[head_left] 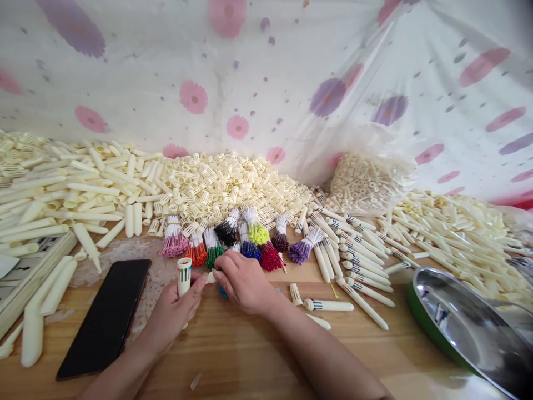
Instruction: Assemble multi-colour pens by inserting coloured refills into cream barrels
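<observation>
A cream multi-colour pen (184, 276) stands upright in my left hand (180, 304), its slotted top with coloured sliders facing up. My right hand (245, 282) is closed, its fingertips pinching a small cream plastic piece (211, 276) close to my left thumb. Something blue (222, 291) shows under my right fingers, partly hidden. Just beyond both hands lie bundles of coloured refills: pink (174, 241), orange (196, 250), green (212, 244), blue (250, 247), red (271, 256) and purple (303, 250).
A black phone (106, 316) lies at left beside cream pen barrels (41, 222). Slotted caps (233, 183) are heaped behind the refills. Filled pens (362, 255) lie at right, near a green-sided metal pan (462, 328). A plastic bag of small parts (366, 180) stands behind.
</observation>
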Demonstrator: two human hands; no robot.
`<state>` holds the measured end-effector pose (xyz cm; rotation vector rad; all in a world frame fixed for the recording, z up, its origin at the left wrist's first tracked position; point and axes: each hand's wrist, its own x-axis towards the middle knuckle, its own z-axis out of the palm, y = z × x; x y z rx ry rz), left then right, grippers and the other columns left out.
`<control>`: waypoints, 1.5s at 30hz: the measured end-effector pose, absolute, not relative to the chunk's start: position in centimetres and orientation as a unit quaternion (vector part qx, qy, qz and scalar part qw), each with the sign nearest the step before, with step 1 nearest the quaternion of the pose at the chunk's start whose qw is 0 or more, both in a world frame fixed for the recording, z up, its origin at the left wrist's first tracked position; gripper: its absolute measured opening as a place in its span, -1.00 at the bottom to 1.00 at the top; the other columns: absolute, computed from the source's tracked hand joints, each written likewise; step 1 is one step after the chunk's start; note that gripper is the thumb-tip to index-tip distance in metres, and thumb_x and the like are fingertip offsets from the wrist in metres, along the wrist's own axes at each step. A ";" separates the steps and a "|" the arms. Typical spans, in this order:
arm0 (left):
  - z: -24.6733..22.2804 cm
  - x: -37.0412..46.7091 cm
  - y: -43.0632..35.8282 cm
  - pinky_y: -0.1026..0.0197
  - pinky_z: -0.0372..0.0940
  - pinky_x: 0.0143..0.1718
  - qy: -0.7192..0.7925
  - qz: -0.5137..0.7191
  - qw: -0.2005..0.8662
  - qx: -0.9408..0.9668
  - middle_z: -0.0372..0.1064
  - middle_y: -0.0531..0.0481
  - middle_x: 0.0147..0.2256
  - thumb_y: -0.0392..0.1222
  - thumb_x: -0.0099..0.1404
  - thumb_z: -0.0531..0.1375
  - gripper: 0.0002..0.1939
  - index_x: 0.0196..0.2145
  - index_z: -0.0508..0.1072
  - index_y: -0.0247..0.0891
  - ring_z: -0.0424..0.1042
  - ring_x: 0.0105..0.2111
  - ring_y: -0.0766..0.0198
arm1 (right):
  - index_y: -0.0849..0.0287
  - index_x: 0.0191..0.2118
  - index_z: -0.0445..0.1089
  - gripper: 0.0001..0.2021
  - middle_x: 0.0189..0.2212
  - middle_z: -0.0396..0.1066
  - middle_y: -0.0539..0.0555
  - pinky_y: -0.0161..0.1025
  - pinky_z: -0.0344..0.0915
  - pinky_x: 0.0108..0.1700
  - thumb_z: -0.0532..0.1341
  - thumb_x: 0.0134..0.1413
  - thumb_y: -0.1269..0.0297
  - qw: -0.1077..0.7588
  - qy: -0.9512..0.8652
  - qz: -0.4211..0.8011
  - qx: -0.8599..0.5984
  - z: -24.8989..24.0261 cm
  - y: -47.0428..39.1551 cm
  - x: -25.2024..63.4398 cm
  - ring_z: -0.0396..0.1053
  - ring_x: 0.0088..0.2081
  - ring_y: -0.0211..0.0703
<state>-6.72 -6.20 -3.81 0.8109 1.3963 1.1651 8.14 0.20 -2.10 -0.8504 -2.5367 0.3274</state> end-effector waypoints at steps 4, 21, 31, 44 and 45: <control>-3.8 -6.6 -6.3 0.40 -0.13 -0.75 0.593 0.487 0.534 0.356 -0.02 0.29 -0.75 0.09 0.01 0.24 -0.68 -0.49 0.32 -0.21 -0.08 -0.76 0.44 | 0.16 -0.35 0.22 -0.78 -0.43 0.34 0.05 -0.31 0.00 -0.46 -0.09 0.26 0.30 0.180 -0.925 0.082 -0.324 -2.7 0.0 7.5 0.27 -0.40 -0.19; -4.8 -7.4 -6.5 0.23 0.24 -0.45 0.666 0.442 0.203 0.565 0.37 0.03 -0.60 -0.16 0.10 0.15 -0.85 -0.59 0.36 -0.17 0.37 -0.53 0.18 | 0.14 -0.54 0.07 -0.68 -0.61 0.13 -0.08 -0.37 -0.04 -0.48 -0.11 0.26 0.25 0.229 -0.817 0.304 -0.433 -3.2 -0.7 6.3 0.08 -0.55 -0.32; -5.0 -7.2 -6.4 0.20 0.35 -0.37 0.643 0.379 0.166 0.645 0.52 -0.09 -0.42 -0.21 0.15 0.10 -0.88 -0.38 0.42 -0.22 0.48 -0.42 0.11 | 0.13 -0.60 -0.09 -0.65 -0.68 -0.05 -0.11 -0.36 -0.11 -0.56 -0.07 0.18 0.19 0.333 -0.780 0.323 -0.420 0.1 1.0 9.7 -0.06 -0.61 -0.36; -5.2 -7.5 -6.8 0.22 0.40 -0.40 0.570 0.338 0.059 0.747 0.55 -0.07 -0.36 -0.44 0.06 0.00 -0.68 -0.30 0.46 -0.23 0.53 -0.37 0.12 | 0.16 -0.60 0.07 -0.66 -0.65 0.11 -0.06 -0.33 -0.08 -0.52 -0.07 0.22 0.31 0.256 -0.915 0.126 -0.286 3.3 -0.9 11.1 0.06 -0.60 -0.34; -5.2 -7.5 -6.8 0.22 0.40 -0.40 0.570 0.337 0.055 0.747 0.55 -0.06 -0.35 -0.44 0.06 0.00 -0.67 -0.29 0.46 -0.22 0.53 -0.37 0.12 | 0.16 -0.59 0.08 -0.66 -0.65 0.13 -0.05 -0.33 -0.08 -0.52 -0.07 0.22 0.30 0.251 -0.917 0.120 -0.285 3.2 -0.9 11.0 0.08 -0.60 -0.34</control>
